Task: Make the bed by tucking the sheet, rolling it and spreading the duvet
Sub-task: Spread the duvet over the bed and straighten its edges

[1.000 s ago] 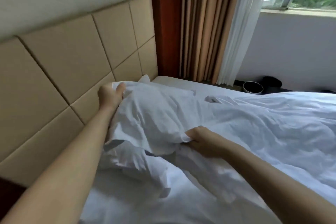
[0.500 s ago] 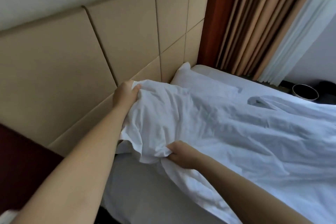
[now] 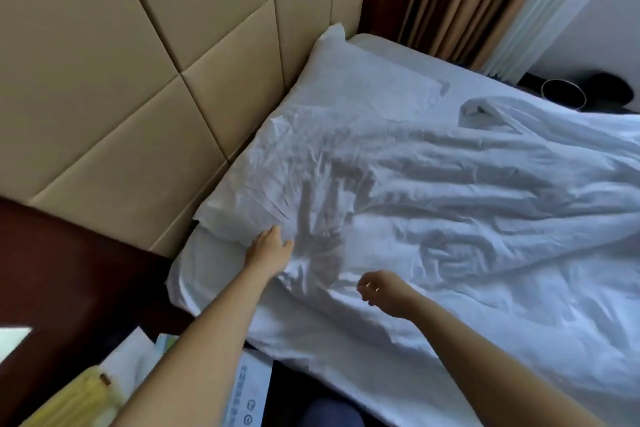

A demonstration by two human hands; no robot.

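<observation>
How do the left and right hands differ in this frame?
The left hand lies flat on the duvet, fingers straight; the right hand has fingers loosely curled. The left hand reaches nearer the headboard than the right hand. Both hold nothing.

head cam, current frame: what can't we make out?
Sheet tuck: hidden under the duvet, head view.
Foot of bed: cut off by the right edge.
Leaflet print: too small and blurred, partly behind the left forearm.
Right hand: whether it touches the duvet is unclear from above.
</observation>
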